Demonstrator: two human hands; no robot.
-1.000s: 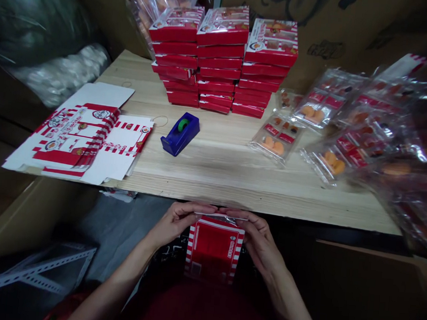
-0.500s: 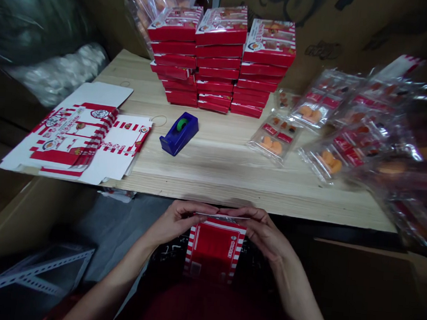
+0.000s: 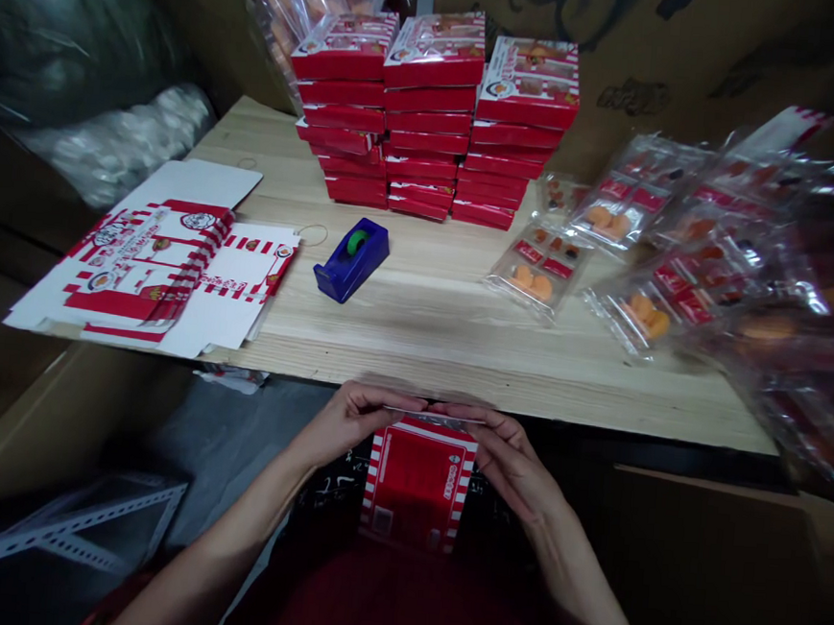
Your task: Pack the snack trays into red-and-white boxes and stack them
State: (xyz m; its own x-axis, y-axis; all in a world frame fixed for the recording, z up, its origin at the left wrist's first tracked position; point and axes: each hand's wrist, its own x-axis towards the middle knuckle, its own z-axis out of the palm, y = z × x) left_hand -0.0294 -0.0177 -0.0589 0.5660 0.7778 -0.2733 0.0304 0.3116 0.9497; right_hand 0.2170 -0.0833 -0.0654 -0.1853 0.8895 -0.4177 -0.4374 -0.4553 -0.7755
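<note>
Left fingers (image 3: 381, 398), right fingers (image 3: 485, 415): pinching red box (image 3: 418, 481) | clear packet (image 3: 536, 262): orange pieces (image 3: 525, 278) inside

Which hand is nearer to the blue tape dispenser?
Left. The left hand, on the red box, is almost straight below the blue tape dispenser in the picture; the right hand, at the box's other side, is below and farther right.

The bare left forearm (image 3: 227, 529) and right forearm (image 3: 577, 566) slant inward from below. The left hand (image 3: 343, 424) and right hand (image 3: 517, 460) face each other, fingers (image 3: 385, 400) bent inward with tips nearly meeting, each thumb (image 3: 374, 419) nearer the body in a pinch.
</note>
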